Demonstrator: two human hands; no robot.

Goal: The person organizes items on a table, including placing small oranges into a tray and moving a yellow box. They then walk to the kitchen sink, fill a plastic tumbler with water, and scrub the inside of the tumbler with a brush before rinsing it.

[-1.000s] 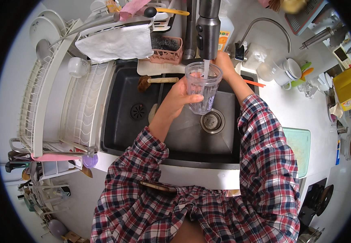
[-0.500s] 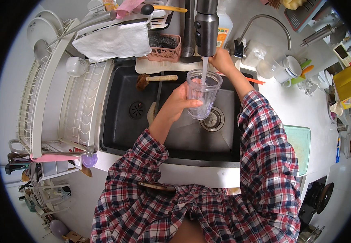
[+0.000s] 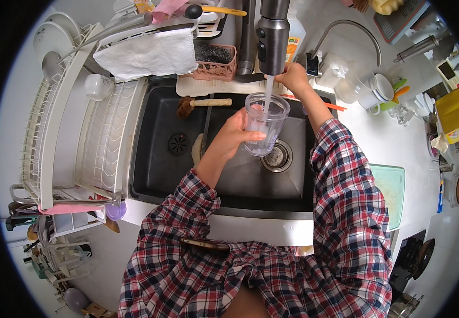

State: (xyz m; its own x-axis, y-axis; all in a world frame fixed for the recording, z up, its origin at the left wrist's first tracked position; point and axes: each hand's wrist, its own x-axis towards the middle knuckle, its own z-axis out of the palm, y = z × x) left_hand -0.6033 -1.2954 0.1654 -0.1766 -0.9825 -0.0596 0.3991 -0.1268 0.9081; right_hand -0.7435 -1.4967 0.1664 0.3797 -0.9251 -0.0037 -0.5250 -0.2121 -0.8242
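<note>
A clear ribbed cup [image 3: 265,127] with a thick rim is tilted slightly over the right basin of the dark sink [image 3: 224,185]. My left hand [image 3: 235,131] wraps round its left side, thumb across the front. From the dark grey faucet [image 3: 273,45] a stream of water [image 3: 268,93] falls into the cup. Up at the faucet's lower end, my right hand [image 3: 294,78] has its fingers curled against the right side; some of them are hidden behind it. Beneath the cup a round metal drain [image 3: 277,157] shows.
A wooden-handled brush [image 3: 204,102] lies across the sink divider, near a pale loofah-like piece [image 3: 197,150]. Left of the sink stands a white dish rack [image 3: 98,143] with a white mug [image 3: 99,86]. A pink basket [image 3: 216,69] sits behind; a pale green board [image 3: 388,193] lies at right.
My right hand has shifted slightly to the right at the faucet's end. The cup stays under the running water in my left hand.
</note>
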